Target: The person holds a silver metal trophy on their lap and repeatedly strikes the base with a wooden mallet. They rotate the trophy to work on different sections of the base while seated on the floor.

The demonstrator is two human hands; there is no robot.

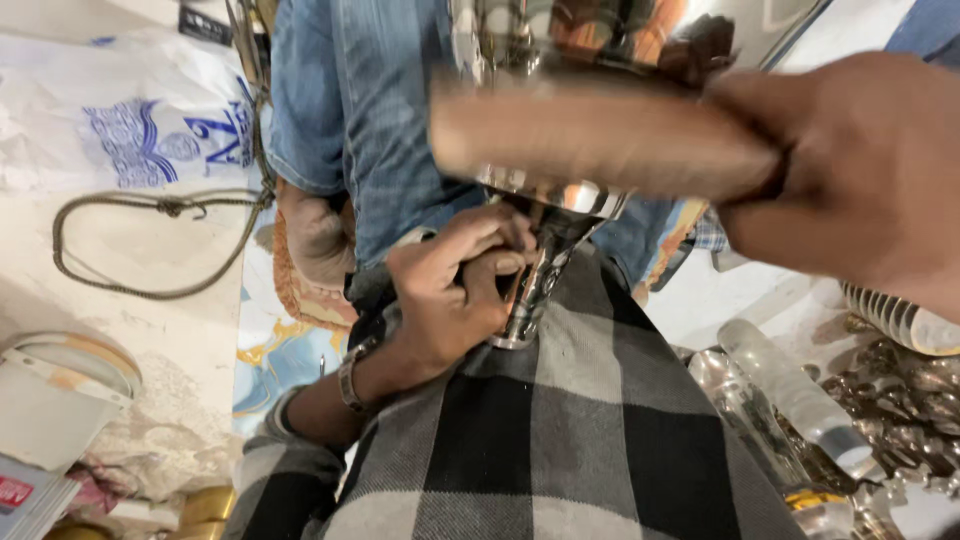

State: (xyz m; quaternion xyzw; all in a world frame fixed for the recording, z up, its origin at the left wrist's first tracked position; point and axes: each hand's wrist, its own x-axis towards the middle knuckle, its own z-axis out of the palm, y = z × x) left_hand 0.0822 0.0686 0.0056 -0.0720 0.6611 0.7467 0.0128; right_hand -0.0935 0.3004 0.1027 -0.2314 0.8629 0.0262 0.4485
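Note:
A shiny silver goblet-shaped vessel stands upright on my lap, its foot resting on the black, grey and white checked cloth. My left hand is closed around its narrow stem, a metal band on the wrist. My right hand, close to the camera at the upper right, grips a brown wooden handle or stick that lies blurred across the bowl of the vessel. The bowl's polished surface mirrors its surroundings.
Another person in blue jeans sits just beyond the vessel. A looped cord and a white printed bag lie on the floor at left. A clear plastic bottle and several shiny metal pieces are heaped at right.

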